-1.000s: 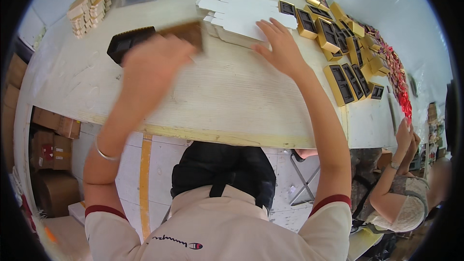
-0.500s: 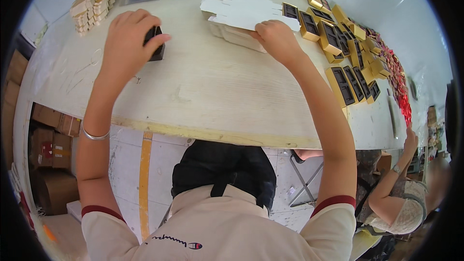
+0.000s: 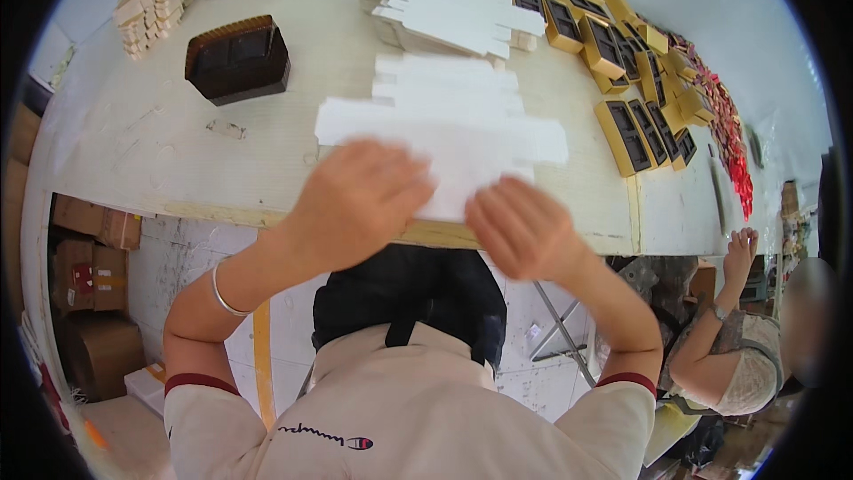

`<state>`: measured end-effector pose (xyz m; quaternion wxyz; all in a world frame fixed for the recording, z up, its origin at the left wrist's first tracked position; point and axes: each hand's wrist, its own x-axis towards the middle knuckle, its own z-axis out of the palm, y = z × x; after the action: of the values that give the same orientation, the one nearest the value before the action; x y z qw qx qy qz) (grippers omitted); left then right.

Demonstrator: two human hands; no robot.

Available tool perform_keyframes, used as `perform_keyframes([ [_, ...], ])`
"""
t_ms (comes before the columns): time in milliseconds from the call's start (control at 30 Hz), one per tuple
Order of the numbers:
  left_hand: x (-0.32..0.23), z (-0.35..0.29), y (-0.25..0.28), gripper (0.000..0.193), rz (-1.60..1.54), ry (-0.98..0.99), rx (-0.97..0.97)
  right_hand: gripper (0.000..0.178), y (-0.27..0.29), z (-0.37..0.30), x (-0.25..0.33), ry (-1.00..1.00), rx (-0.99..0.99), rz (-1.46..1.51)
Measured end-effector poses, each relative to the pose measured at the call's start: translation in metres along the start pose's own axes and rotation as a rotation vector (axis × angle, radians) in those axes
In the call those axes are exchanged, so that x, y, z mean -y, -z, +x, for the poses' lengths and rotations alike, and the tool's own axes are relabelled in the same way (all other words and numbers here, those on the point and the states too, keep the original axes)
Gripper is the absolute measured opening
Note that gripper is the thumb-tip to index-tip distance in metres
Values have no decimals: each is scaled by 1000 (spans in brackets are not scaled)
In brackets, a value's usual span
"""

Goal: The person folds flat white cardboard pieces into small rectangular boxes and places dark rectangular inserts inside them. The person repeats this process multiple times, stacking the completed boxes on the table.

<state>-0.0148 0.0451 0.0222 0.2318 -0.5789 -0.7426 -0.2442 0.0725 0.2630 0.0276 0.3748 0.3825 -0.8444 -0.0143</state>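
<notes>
I see a plain white flat carton blank (image 3: 444, 147), a dark brown ribbed tray (image 3: 237, 59), gold boxes (image 3: 626, 80) with black insides, on a pale cream tabletop (image 3: 160, 151).

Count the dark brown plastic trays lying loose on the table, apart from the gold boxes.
1. The dark brown tray sits alone on the table's far left, beyond the left hand. Others may be hidden under the white card blanks or outside the view.

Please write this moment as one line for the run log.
left hand: holds flat white carton blank | right hand: holds same blank | brown tray: on table, untouched
</notes>
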Motion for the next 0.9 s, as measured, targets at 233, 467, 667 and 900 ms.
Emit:
perform_keyframes([
  [233, -9, -14, -26, 22, -663, 559, 221, 23, -5, -43, 31, -665, -32, 446],
  [467, -21, -13, -31, 31, -107, 193, 136, 34, -1, -39, 26, -437, 167, 282],
  [667, -34, -34, -28, 21, -65, 68, 133, 31, -6, -47, 49, -362, 200, 251],
  [900, -8, -10, -35, 9, -135, 240, 187, 18, -19, -20, 20, -725, 333, 490],
])
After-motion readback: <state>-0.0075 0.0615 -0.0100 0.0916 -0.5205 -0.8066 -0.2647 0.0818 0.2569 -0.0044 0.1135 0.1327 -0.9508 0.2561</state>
